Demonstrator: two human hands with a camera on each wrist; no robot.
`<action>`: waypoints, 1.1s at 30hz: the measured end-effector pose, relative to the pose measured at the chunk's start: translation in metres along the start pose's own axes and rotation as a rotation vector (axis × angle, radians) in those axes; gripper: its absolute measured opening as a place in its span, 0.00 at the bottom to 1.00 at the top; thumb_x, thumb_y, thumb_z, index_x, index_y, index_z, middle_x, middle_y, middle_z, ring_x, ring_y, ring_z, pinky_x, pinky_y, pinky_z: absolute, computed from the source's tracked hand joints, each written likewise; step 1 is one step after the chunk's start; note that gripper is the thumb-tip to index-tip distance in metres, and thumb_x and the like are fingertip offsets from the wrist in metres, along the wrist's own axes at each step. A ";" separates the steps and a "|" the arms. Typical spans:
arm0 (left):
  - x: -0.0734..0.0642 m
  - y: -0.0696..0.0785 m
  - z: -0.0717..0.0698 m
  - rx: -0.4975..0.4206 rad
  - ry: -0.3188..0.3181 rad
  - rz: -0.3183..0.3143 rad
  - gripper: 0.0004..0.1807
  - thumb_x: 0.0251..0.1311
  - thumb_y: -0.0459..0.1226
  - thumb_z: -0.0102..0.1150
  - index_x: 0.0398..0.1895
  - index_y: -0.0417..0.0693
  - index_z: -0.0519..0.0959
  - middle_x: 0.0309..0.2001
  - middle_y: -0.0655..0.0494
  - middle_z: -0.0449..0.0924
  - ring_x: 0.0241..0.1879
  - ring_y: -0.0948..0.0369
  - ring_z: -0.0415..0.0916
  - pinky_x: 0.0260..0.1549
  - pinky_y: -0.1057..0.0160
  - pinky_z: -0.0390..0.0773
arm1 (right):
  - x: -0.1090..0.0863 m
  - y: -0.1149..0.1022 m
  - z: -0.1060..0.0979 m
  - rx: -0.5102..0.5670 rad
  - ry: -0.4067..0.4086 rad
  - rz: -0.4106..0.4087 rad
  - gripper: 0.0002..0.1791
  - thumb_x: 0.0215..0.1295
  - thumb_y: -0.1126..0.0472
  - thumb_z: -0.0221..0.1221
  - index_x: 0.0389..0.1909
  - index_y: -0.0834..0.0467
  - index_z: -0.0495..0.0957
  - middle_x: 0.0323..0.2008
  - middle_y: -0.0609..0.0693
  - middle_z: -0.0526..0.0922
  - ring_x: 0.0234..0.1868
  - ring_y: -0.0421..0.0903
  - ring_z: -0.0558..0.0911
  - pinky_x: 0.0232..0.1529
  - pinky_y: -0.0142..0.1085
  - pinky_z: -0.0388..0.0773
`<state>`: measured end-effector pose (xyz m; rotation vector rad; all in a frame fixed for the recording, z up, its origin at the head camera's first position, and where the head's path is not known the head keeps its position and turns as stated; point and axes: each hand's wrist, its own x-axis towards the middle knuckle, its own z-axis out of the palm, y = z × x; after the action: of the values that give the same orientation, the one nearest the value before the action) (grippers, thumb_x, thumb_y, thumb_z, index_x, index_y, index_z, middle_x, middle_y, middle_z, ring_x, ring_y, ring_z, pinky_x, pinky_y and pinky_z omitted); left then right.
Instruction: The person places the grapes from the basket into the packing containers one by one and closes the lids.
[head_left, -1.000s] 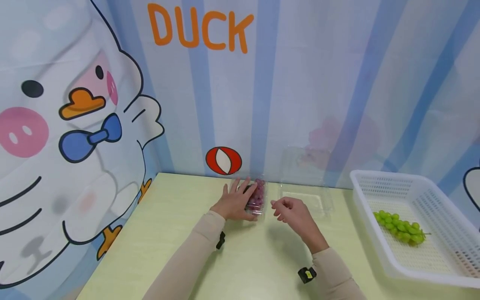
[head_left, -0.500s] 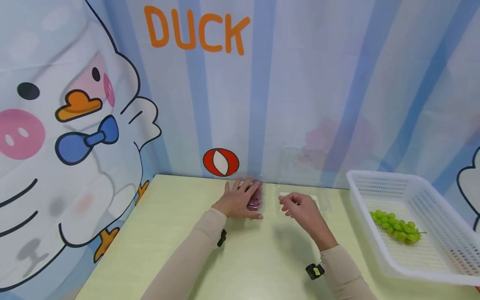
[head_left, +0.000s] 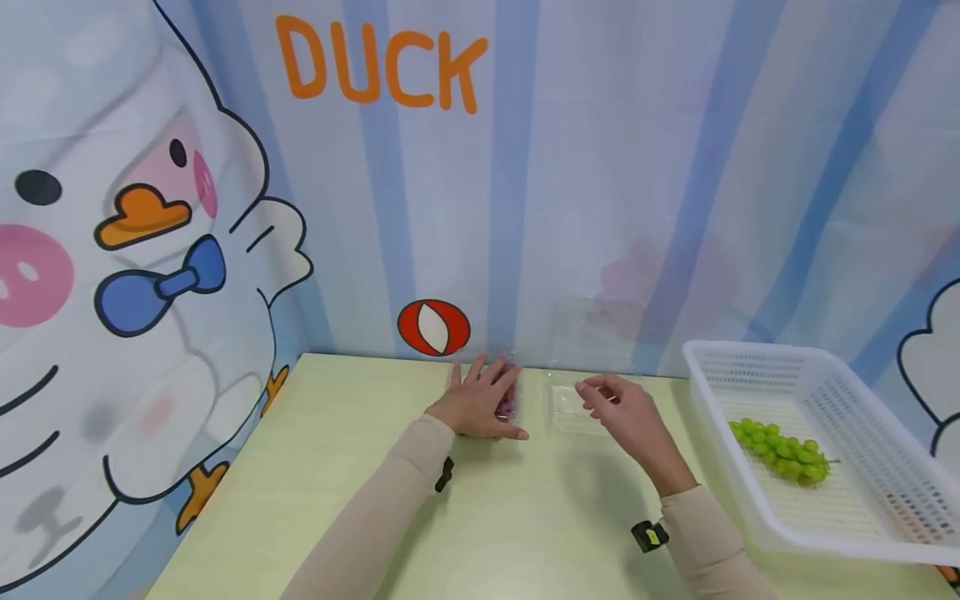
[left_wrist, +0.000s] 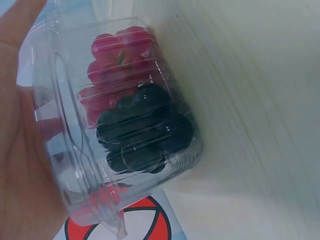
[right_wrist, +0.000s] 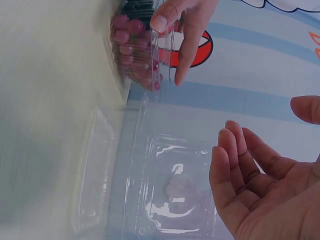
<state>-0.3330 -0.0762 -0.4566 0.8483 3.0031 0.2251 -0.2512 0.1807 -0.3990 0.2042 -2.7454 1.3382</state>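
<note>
My left hand (head_left: 480, 407) rests spread over the lid of a clear plastic clamshell box (left_wrist: 186, 159) near the table's back edge. Red grapes (left_wrist: 117, 65) and dark grapes (left_wrist: 142, 130) show through its wall in the left wrist view. To the right stands a second clear clamshell box (right_wrist: 159, 200), its lid raised against the backdrop and no fruit inside. My right hand (head_left: 626, 412) hovers above that box's front right side, fingers loosely bent. Nothing lies between its fingers and thumb in the right wrist view.
A white plastic basket (head_left: 738, 492) stands at the right of the table, with a bunch of green grapes (head_left: 783, 454) in it. The pale yellow table (head_left: 360, 433) ends at a striped cloth backdrop (head_left: 450, 200) with a cartoon duck on the left.
My right hand has moved right, from beside the grape-filled box to above the second box. The left hand stays on its box, and the head view has turned slightly right.
</note>
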 end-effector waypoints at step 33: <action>0.010 0.005 0.002 0.013 -0.012 0.044 0.60 0.52 0.75 0.57 0.83 0.58 0.50 0.83 0.50 0.42 0.80 0.42 0.40 0.68 0.24 0.46 | -0.023 0.057 -0.092 -0.276 0.047 -0.015 0.33 0.77 0.38 0.49 0.62 0.62 0.77 0.53 0.63 0.83 0.54 0.61 0.81 0.49 0.56 0.79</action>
<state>-0.3388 -0.0670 -0.4580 0.9143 2.9801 0.2006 -0.2358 0.2904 -0.3899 0.1708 -2.8403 0.9327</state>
